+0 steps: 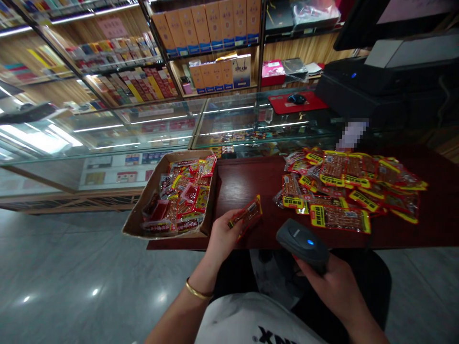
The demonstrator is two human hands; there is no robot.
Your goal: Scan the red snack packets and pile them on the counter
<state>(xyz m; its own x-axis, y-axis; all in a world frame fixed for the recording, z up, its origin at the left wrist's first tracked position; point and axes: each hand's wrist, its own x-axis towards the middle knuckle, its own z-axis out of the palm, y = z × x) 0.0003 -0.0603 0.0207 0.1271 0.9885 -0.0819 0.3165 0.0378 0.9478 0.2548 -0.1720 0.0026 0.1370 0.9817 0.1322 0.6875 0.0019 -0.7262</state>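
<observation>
Between the fingers of my left hand (226, 235) is a snack packet (251, 216), red and yellow with a barcode label facing up, held just above the dark wooden table (244, 177). My right hand (337, 286) grips a black barcode scanner (303, 242) with a blue light on top; its head points left toward the packet, a short gap apart. Left of my left hand stands an open cardboard box (212, 210) filled with similar packets (186, 193). A loose pile of red and yellow packets (340, 217) lies on the table beyond the scanner.
Behind the table runs a glass display counter (229, 114), with a mouse (297, 99) on a red mouse pad (279, 105). Dark equipment (376, 91) and a monitor (358, 24) stand at the right. Shelves hold orange boxes (211, 26). Grey tiled floor (71, 272) lies left.
</observation>
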